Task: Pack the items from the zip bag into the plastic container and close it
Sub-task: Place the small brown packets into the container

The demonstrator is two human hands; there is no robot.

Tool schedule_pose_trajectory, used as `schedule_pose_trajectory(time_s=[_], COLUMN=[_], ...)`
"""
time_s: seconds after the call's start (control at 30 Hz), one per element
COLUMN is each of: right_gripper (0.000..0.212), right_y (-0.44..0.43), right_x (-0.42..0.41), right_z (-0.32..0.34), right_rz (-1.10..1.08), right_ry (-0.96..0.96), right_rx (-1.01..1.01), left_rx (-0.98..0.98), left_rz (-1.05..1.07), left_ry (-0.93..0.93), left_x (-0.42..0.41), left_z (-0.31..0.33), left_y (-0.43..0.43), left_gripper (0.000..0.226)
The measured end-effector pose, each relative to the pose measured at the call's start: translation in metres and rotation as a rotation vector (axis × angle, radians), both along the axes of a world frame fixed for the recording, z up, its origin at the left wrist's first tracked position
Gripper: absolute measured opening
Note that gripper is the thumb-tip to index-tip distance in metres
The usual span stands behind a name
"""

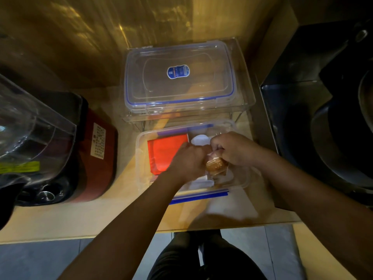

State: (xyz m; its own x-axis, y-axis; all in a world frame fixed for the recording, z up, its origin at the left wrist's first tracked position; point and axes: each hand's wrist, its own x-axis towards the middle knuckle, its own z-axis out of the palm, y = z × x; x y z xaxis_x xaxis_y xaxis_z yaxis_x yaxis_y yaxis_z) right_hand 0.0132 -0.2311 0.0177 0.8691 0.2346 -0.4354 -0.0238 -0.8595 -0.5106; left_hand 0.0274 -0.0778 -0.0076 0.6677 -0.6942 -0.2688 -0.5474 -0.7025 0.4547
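Note:
A clear plastic container (141, 158) sits open on the wooden counter. An orange-red packet (163, 150) lies flat in its left half, and a white item (199, 139) lies at its far side. Both my hands are over the container's right half. My left hand (187, 160) and my right hand (234, 150) together grip a small clear packet with a brown bun (216, 165) inside. A zip bag with a blue strip (201, 196) lies at the container's near edge. The clear lid with blue seal (179, 75) rests on a clear rack behind.
A red appliance with a clear jug (66, 150) stands at the left. A dark stove with a pan (333, 128) is on the right. The counter's front edge (121, 235) runs just below my forearms, with grey floor beneath.

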Motion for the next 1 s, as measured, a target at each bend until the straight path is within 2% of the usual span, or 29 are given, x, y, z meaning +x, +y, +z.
schedule_pose_trajectory(time_s=[0.07,0.13,0.23,0.3,0.43,0.53,0.6,0.73,0.83,1.0], right_gripper=[0.012,0.010,0.019,0.028,0.035,0.034,0.037,0.048,0.052,0.046], right_y=[-0.007,-0.009,-0.005,0.000,0.007,0.012,0.012,0.021,0.025,0.017], right_x=[0.000,-0.002,-0.008,-0.011,-0.009,-0.002,0.004,0.012,0.015,0.013], right_z=[0.007,0.010,0.008,0.005,-0.009,-0.019,-0.024,-0.028,-0.026,-0.024], right_rz=[0.063,0.162,0.231,0.181,0.176,0.133,0.139,0.356,0.388,0.468], right_ry=[0.023,0.052,0.094,0.033,-0.168,-0.237,-0.216,-0.134,-0.113,-0.178], right_rx=[-0.020,-0.105,-0.280,-0.291,-0.430,-0.496,-0.536,-0.840,-0.923,-0.909], left_rx=[-0.043,-0.003,0.036,0.024,-0.023,-0.107,-0.107,0.056,0.179,0.177], left_rz=[-0.011,-0.037,-0.039,0.013,-0.039,-0.089,-0.130,-0.143,-0.099,-0.083], left_ry=[0.133,0.221,0.248,0.243,0.128,0.110,-0.022,-0.287,-0.353,-0.367], left_x=[-0.003,-0.006,-0.015,-0.020,-0.028,-0.028,-0.027,-0.020,-0.013,-0.005], left_z=[0.002,0.000,-0.008,-0.012,-0.017,-0.017,-0.018,-0.023,-0.029,-0.029], left_y=[-0.003,-0.008,-0.015,-0.018,-0.020,-0.017,-0.015,-0.010,0.002,0.011], left_gripper=[0.025,0.029,0.032,0.029,0.032,0.036,0.036,0.040,0.050,0.046])
